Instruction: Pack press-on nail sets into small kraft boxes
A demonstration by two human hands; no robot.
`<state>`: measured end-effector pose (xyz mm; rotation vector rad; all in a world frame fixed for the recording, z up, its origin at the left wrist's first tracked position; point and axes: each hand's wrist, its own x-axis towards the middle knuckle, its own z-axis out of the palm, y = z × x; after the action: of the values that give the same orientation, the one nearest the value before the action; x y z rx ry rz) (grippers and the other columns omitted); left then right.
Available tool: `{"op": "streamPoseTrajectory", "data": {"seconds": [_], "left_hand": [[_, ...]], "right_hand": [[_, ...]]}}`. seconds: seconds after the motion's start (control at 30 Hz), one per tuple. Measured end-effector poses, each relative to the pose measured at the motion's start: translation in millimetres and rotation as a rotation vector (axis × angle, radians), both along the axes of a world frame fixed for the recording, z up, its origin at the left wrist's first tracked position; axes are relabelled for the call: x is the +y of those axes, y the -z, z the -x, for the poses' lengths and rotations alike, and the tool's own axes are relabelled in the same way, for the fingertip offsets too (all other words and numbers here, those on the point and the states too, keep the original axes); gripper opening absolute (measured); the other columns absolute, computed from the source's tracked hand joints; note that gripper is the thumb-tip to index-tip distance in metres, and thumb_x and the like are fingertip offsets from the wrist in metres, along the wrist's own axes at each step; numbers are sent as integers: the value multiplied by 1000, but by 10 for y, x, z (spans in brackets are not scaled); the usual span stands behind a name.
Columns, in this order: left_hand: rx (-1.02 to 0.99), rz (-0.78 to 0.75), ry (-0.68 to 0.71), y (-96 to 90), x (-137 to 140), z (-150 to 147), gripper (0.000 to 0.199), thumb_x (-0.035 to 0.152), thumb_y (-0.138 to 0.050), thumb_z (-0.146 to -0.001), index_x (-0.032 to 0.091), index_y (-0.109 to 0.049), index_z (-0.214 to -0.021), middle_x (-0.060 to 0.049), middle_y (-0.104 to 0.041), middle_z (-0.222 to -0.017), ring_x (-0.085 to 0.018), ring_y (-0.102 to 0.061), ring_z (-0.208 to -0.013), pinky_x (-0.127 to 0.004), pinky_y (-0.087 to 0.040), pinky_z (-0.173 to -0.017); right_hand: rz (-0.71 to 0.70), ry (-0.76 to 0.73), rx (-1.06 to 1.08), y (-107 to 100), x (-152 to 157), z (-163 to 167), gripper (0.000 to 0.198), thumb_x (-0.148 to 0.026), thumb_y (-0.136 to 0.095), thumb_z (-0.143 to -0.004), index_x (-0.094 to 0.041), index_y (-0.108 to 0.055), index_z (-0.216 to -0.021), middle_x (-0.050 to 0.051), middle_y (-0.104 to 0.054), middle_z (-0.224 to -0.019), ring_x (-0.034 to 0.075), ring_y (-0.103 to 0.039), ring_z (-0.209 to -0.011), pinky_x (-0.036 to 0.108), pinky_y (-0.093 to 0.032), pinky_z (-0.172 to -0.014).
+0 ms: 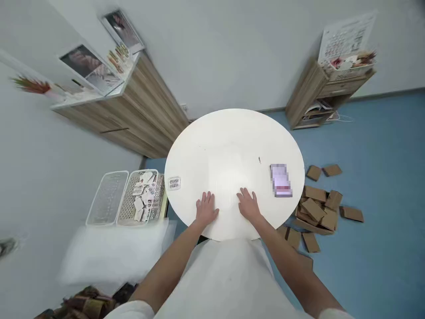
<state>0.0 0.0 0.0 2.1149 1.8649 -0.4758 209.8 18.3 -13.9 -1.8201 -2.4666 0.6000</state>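
Resting on the near part of a round white table (232,122), my left hand (206,209) lies with its fingers stretched out. My right hand (249,206) lies likewise on the other side, fingers apart, and neither hand holds anything. Between and beyond them is a brighter rectangular patch (226,173); I cannot tell whether it is a sheet or a reflection. A small clear box (174,183) with small items in it sits at the table's left edge. To the right lies a phone (281,180), its screen blurred out. A tiny dark object (259,160) is near it.
Left of the table stand a basket (123,206) of white cards and another white basket (102,199). Several brown cardboard boxes (314,210) lie on the blue floor at right. A wooden cabinet (146,106) and a small shelf unit (305,91) stand behind.
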Motion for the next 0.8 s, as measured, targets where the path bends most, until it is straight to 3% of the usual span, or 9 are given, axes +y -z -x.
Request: {"op": "streamPoseTrajectory", "data": {"seconds": [0.33, 0.53, 0.63, 0.8], "left_hand": [[-116, -22, -13, -25, -132, 167, 61, 38, -39, -80, 17, -21, -134, -11, -18, -142, -30, -8, -131, -49, -16, -99], [-283, -83, -56, 46, -203, 290, 65, 36, -41, -80, 16, -16, -136, -13, -21, -141, -27, -11, -131, -47, -16, -100], [-385, -153, -138, 88, -264, 514, 67, 38, -42, -80, 16, -14, -136, -14, -20, -141, -27, -12, -131, -47, -16, -100], [-617, -259, -382, 153, -250, 1156, 69, 41, -42, -80, 15, -11, -136, -14, -22, -140, -25, -19, -129, -44, -22, -101]], "right_hand": [[32, 70, 38, -27, -72, 37, 38, -15, -34, -81, -18, -43, -118, 10, -23, -141, 24, -17, -130, 44, -19, -99], [5, 92, 112, -93, -108, 267, 37, -17, -37, -80, -16, -44, -116, 12, -33, -136, 25, -24, -128, 42, -26, -97], [-20, 60, 153, -110, -122, 487, 36, -16, -37, -79, -17, -47, -114, 12, -40, -131, 25, -31, -124, 42, -29, -95], [-15, 23, 178, -107, -89, 979, 33, -16, -39, -79, -19, -51, -109, 11, -46, -124, 24, -40, -116, 42, -32, -94]]}}
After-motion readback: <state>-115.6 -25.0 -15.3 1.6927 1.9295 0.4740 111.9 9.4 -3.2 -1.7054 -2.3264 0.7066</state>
